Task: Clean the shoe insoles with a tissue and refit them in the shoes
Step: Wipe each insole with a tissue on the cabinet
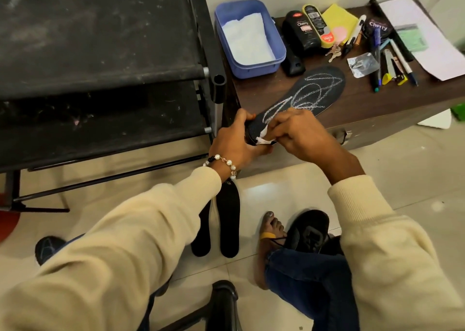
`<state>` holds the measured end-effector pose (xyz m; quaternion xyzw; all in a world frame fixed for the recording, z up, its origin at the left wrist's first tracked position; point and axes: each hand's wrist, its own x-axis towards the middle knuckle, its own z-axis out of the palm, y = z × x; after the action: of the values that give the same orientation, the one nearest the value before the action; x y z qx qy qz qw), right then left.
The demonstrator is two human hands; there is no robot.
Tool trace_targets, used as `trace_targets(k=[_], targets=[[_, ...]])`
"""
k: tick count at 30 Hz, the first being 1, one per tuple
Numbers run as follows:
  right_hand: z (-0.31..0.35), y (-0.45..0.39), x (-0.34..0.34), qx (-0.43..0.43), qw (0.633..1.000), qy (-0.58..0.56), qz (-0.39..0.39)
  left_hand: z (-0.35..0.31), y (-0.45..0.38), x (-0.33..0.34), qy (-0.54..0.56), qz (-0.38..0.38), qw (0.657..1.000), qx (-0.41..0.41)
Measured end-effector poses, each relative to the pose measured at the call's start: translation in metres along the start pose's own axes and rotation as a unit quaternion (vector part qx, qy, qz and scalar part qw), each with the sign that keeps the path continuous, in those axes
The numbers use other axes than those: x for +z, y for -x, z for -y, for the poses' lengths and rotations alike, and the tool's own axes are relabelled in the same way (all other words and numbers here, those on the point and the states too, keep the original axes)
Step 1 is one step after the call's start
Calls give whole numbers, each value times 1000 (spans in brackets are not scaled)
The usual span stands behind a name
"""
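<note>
The right hand has its fingers curled and pinching a small crumpled white tissue, pressing it onto the heel end of a dark grey foam insole with white scribbled marks. The left hand wraps its fingers around that same heel end from below and from the side, thumb on top, gripping it firmly; this seems meant to brace the insole so the rubbing does not push it away. The insole's toe half lies on the dark brown wooden tabletop near its front edge, while the heel juts out past that edge into the hands, so the tabletop carries the weight and the soiled end stays within reach.

Both wrists are bent inward toward each other, forearms in cream knitted sleeves converging from the lower corners; a beaded bracelet sits on the left wrist.

Toward the tabletop's back left corner stands a blue plastic tub lined with white tissue, presumably the supply. On the tiled floor below, two plain black insoles lie side by side, and a black lace-up shoe waits beside a bare foot. Cleaning looks to be underway, with refitting not yet begun.
</note>
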<state>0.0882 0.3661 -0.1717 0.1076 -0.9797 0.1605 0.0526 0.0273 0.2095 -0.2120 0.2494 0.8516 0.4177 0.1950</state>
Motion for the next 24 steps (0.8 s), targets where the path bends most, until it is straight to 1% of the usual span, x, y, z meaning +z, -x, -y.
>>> trace_targets(k=[4,6,9,10,12,15,16,17,20,22,24], targets=[[2,-2,13,40,996,55,-51,-1,-1,0,-9,2,1000,-2],[5,-3,16,43,995,61,-69,-2,0,-1,-12,3,1000,0],[0,8,8,-8,999,19,-44,-2,1,-2,-21,0,1000,8],[-3,12,3,-12,999,10,-32,-2,1,-2,-27,-2,1000,9],[-8,18,0,12,999,22,-40,-2,1,-2,-39,0,999,6],[-12,18,7,88,991,48,-92,-2,0,-2,-44,3,999,3],[-10,16,9,93,990,47,-93,-3,0,-2,-42,4,999,3],[-6,14,9,78,992,43,-87,-3,0,-2,-40,4,999,5],[-1,14,4,8,999,20,-44,-5,2,-4,-43,5,999,8],[-6,19,1,13,999,13,-33,-6,2,-4,-42,6,999,9],[-14,21,0,50,997,25,-57,-5,1,-3,-43,9,999,3]])
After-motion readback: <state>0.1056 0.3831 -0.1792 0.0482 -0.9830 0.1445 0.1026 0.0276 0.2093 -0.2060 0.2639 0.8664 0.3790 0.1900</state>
